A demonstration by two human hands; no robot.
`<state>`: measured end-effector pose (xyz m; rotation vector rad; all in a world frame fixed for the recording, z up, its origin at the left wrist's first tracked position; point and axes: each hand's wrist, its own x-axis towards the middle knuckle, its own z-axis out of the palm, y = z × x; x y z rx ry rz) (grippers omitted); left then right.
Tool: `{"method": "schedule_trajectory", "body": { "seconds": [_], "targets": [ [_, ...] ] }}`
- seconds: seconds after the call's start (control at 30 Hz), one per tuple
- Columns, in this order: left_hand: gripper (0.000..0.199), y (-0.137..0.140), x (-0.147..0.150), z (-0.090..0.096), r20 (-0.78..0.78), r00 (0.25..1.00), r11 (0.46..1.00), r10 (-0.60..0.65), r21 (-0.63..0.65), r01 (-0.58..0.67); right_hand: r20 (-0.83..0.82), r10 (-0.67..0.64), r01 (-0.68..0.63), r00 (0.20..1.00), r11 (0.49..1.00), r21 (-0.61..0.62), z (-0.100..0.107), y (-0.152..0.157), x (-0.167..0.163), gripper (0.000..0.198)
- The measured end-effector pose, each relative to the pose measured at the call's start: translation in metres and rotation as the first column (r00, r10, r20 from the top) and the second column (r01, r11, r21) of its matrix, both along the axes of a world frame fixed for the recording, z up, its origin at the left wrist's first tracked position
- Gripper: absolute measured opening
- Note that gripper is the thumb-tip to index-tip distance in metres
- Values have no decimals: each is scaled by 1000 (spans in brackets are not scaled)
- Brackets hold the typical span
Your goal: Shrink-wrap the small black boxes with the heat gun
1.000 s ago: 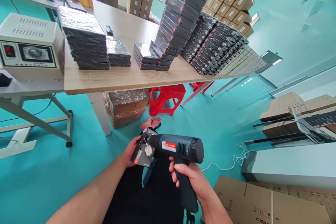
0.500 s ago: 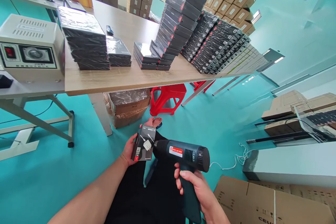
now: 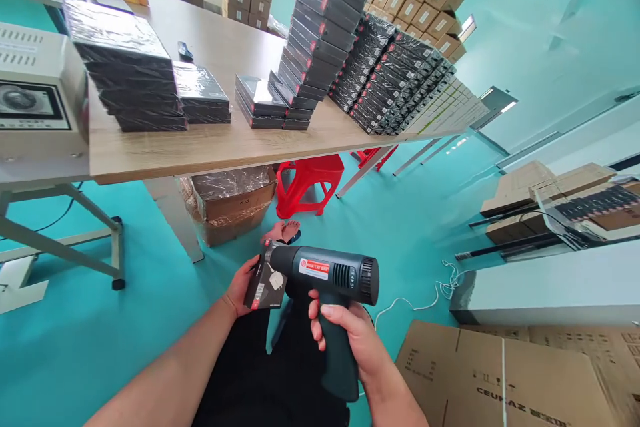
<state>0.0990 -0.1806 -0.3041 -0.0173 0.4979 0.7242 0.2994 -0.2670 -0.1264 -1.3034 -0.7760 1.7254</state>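
My left hand (image 3: pixel 241 287) grips a small black product box (image 3: pixel 270 283) by its left side; a white charger and cable are printed on its face. In my right hand (image 3: pixel 345 327) is a dark green heat gun (image 3: pixel 327 272), fingers wrapped round its handle. The heat gun's nozzle points left and covers the upper part of the box's face; whether it touches the box I cannot tell. Both are held above my lap, below the level of the wooden table (image 3: pixel 210 157).
Film-wrapped stacks of black boxes (image 3: pixel 133 73), a tall stack (image 3: pixel 320 33) and a block of boxes (image 3: pixel 395 80) stand on the table. A grey-white machine (image 3: pixel 35 93) is at left. Below are a red stool (image 3: pixel 310 180) and a carton (image 3: pixel 237 207); a large carton (image 3: pixel 450 373) lies right.
The heat gun has moved left and slightly up, its nozzle now over the upper part of the box. The box has shifted a little left, and the whole view has turned slightly.
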Motion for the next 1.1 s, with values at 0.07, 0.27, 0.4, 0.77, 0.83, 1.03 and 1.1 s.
{"method": "schedule_trajectory", "body": {
  "seconds": [0.07,0.27,0.4,0.77,0.83,1.03,1.1],
  "targets": [
    [40,0,0,-2,-8,1000,1000,-13,-2,13,16,-60,60,998,998,3,1,8,1,31],
    [42,0,-2,-3,-4,1000,1000,-24,-18,24,29,-73,74,997,996,-41,2,22,6,32],
    [42,0,-2,-1,-11,1000,999,-22,-28,22,30,-45,46,999,999,-30,3,26,9,31],
    [45,2,-4,2,2,1000,999,14,-48,-14,171,121,-99,978,986,-137,-5,9,48,30],
    [46,3,-4,-1,10,1000,999,12,-49,-12,166,236,-203,957,960,-194,-7,-7,51,31],
    [47,3,-2,-3,8,999,998,40,-44,-39,200,176,-142,964,974,-176,-10,-26,47,30],
    [47,2,-2,-1,3,999,998,36,-43,-36,214,121,-88,969,984,-156,-6,-25,43,29]
  ]
}}
